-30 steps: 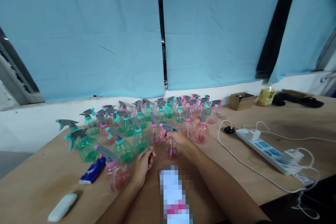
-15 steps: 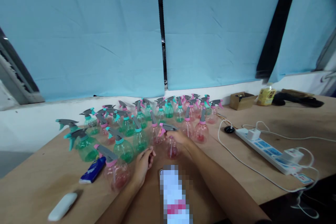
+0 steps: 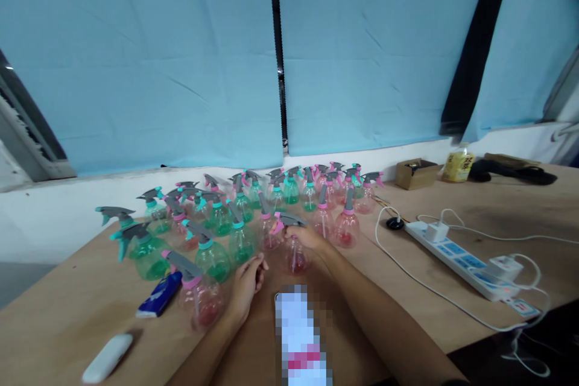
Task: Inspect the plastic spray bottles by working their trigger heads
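While my right hand point(image 3: 307, 236) wraps the neck of a pink spray bottle point(image 3: 294, 253) standing on the table point(image 3: 407, 289), just under its grey trigger head, my left hand point(image 3: 246, 286) rests loosely curled and empty just beside it, nearer me.

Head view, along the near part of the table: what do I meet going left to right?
White oblong device → blue packet → pink spray bottle → left hand → right hand on another pink bottle → power strip.
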`<action>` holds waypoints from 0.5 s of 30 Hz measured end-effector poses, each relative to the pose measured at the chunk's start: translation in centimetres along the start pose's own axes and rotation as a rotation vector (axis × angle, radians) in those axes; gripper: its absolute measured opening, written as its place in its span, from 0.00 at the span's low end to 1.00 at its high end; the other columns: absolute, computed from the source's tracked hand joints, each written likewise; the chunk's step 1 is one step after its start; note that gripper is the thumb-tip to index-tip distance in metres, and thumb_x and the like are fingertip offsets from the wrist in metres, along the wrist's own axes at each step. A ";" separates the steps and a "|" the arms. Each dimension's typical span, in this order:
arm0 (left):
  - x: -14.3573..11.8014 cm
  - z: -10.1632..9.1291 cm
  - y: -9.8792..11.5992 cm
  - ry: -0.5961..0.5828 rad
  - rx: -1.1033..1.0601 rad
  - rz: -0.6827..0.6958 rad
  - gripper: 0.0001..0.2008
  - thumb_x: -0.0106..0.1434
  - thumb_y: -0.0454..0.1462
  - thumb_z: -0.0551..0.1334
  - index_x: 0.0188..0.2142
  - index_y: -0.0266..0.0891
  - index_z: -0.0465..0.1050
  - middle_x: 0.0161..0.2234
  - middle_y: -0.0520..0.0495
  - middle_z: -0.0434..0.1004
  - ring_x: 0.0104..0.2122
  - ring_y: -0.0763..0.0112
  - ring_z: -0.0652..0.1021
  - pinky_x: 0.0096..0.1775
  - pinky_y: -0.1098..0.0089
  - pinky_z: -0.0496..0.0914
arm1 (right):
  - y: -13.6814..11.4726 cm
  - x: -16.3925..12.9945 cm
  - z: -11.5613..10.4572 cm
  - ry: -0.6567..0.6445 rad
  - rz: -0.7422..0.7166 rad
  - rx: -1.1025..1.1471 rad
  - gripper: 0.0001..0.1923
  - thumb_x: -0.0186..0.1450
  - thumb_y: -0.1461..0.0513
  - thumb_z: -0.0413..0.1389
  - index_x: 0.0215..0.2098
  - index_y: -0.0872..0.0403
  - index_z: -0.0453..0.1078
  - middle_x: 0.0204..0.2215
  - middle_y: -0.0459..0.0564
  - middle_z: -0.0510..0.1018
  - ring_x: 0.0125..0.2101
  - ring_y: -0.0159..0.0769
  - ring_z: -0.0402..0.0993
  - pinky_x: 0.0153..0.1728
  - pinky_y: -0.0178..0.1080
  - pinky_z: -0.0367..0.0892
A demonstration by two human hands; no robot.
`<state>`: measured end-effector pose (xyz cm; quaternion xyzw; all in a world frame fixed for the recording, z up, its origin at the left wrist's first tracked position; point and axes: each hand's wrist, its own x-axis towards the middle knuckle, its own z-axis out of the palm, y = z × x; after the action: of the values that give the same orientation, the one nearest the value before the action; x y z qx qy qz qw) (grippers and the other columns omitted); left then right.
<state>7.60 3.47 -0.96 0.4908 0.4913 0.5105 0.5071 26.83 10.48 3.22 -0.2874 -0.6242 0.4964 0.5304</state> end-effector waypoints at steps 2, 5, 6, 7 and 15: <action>0.0 0.0 0.1 -0.005 -0.002 0.005 0.21 0.55 0.54 0.62 0.24 0.39 0.67 0.17 0.58 0.59 0.15 0.81 0.59 0.18 0.78 0.48 | -0.2 -0.1 0.3 0.028 0.005 0.025 0.05 0.47 0.63 0.53 0.21 0.53 0.71 0.18 0.43 0.72 0.21 0.31 0.65 0.26 0.34 0.63; -0.1 0.1 0.2 -0.010 -0.004 0.005 0.20 0.56 0.54 0.62 0.25 0.38 0.68 0.17 0.58 0.60 0.15 0.81 0.59 0.19 0.78 0.49 | -0.2 -0.1 0.6 0.055 0.001 0.051 0.04 0.46 0.63 0.53 0.20 0.53 0.70 0.19 0.44 0.72 0.22 0.31 0.65 0.26 0.33 0.62; -0.1 0.1 0.2 -0.008 -0.005 0.004 0.20 0.56 0.54 0.62 0.25 0.38 0.68 0.17 0.58 0.59 0.16 0.81 0.59 0.19 0.78 0.49 | -0.2 -0.1 0.6 0.036 -0.007 0.056 0.04 0.46 0.63 0.53 0.20 0.54 0.70 0.19 0.44 0.73 0.22 0.31 0.66 0.26 0.33 0.62; -0.1 0.1 0.2 -0.005 -0.005 0.002 0.21 0.56 0.54 0.62 0.25 0.38 0.68 0.17 0.58 0.59 0.16 0.81 0.59 0.19 0.78 0.49 | -0.1 0.0 0.5 0.020 -0.014 0.058 0.04 0.47 0.64 0.53 0.20 0.54 0.70 0.19 0.44 0.73 0.22 0.31 0.66 0.26 0.33 0.62; -0.4 0.2 0.6 -0.004 -0.007 -0.005 0.21 0.54 0.54 0.64 0.24 0.38 0.67 0.16 0.59 0.59 0.15 0.81 0.58 0.19 0.78 0.48 | 0.3 0.2 -0.1 -0.025 0.030 0.031 0.03 0.46 0.63 0.54 0.18 0.54 0.70 0.18 0.43 0.72 0.22 0.30 0.67 0.26 0.33 0.61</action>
<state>7.80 3.09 -0.38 0.4887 0.4897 0.5099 0.5112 26.84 10.77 3.00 -0.2821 -0.6187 0.5177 0.5193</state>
